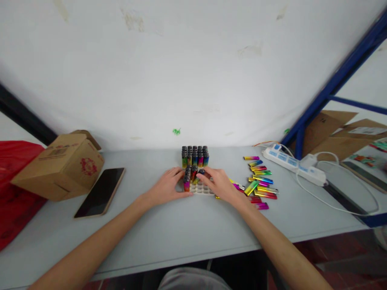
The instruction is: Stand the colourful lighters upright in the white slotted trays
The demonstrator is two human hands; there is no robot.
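A white tray with round holes (205, 189) lies on the table, its left part filled with upright lighters (187, 179) with black tops. My left hand (166, 186) grips the tray's left end, thumb along the front edge and fingers at the far left corner. Between the thumb and fingers of my right hand (222, 183) is a lighter (198, 176), tilted over the holes beside the filled ones. Just behind the tray stands a block of upright lighters (195, 157) in several rows. Loose shiny coloured lighters (261, 179) lie scattered right of my right hand.
To the left are a phone (101, 193), a cardboard box (63, 167) and a red bag (18, 181). A white power strip (293, 164) with cables lies at the right, near a blue metal frame (332, 84) and more cardboard (335, 133). A white wall (193, 80) rises behind.
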